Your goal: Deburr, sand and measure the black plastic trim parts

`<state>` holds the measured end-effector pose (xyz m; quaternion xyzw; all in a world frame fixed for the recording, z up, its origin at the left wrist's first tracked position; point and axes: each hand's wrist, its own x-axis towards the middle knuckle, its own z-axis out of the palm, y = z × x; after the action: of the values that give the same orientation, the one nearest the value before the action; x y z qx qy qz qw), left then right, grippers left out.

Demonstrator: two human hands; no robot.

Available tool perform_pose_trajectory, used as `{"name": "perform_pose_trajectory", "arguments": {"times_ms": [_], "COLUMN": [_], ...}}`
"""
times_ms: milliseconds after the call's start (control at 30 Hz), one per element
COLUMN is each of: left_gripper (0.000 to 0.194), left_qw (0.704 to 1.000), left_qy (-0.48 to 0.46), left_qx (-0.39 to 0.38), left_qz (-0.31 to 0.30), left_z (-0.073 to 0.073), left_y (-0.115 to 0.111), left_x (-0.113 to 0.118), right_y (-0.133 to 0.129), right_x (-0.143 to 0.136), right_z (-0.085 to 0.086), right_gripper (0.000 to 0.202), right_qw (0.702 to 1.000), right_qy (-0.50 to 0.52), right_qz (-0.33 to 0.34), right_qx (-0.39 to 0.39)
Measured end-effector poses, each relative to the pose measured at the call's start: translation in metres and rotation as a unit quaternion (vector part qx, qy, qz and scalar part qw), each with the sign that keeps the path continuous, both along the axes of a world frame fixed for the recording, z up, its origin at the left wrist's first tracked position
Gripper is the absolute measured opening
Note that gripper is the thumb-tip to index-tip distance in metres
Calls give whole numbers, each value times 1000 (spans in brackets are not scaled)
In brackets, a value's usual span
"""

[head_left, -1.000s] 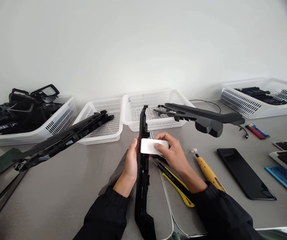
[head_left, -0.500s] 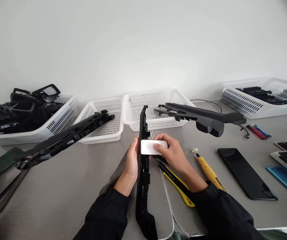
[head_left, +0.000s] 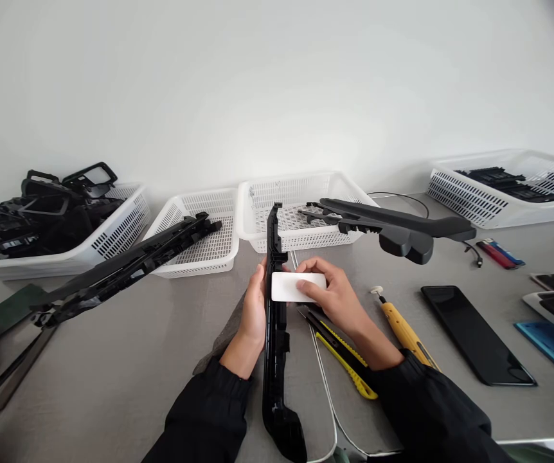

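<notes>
My left hand (head_left: 252,318) grips a long black plastic trim piece (head_left: 274,350) from its left side, and the piece points away from me. Between the thumb and fingers of my right hand (head_left: 337,297) is a white rounded rectangular block (head_left: 289,287). The block lies across the trim piece, its left end over the part's middle; whether its underside touches cannot be seen. A yellow-and-black utility knife (head_left: 347,360) rests below my right wrist. Right of that wrist lies a yellow pen-shaped tool (head_left: 405,328) with a pale round tip.
White baskets (head_left: 301,243) line the wall; long black trim parts (head_left: 127,267) and grey-black ones (head_left: 402,225) lean on the middle two. A heaped basket (head_left: 113,238) stands left, another (head_left: 470,202) right. A black phone (head_left: 477,334) and lighters (head_left: 499,253) lie right.
The white block and my right fingers have shifted very slightly toward me. The far end of the trim piece has tipped a little to the left.
</notes>
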<state>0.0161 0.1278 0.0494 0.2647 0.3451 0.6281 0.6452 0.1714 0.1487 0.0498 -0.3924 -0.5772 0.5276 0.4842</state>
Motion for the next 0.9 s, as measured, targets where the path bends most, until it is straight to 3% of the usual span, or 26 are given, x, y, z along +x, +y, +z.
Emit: {"name": "perform_pose_trajectory", "arguments": {"times_ms": [167, 300, 467, 633, 800, 900], "left_gripper": [48, 43, 41, 40, 42, 40], "left_qw": [1000, 1000, 1000, 1000, 1000, 999], "left_qy": [1, -2, -6, -6, -4, 0], "left_qx": [13, 22, 13, 16, 22, 18], "left_qz": [-10, -2, 7, 25, 20, 27], "left_z": [-1, -1, 0, -2, -2, -1], "left_y": [1, 1, 0, 2, 3, 2], "left_x": [0, 0, -3, -5, -5, -5], "right_y": [1, 3, 3, 2, 4, 2], "right_x": [4, 7, 8, 6, 8, 7], "right_z": [2, 3, 3, 1, 2, 3], "right_gripper": [20, 18, 18, 14, 16, 15], "right_qw": [999, 999, 1000, 998, 1000, 999], "right_qy": [23, -17, -21, -35, -26, -26], "right_qz": [-10, 28, -3, 50, -8, 31], "right_qx": [-29, -11, -11, 21, -4, 8]}}
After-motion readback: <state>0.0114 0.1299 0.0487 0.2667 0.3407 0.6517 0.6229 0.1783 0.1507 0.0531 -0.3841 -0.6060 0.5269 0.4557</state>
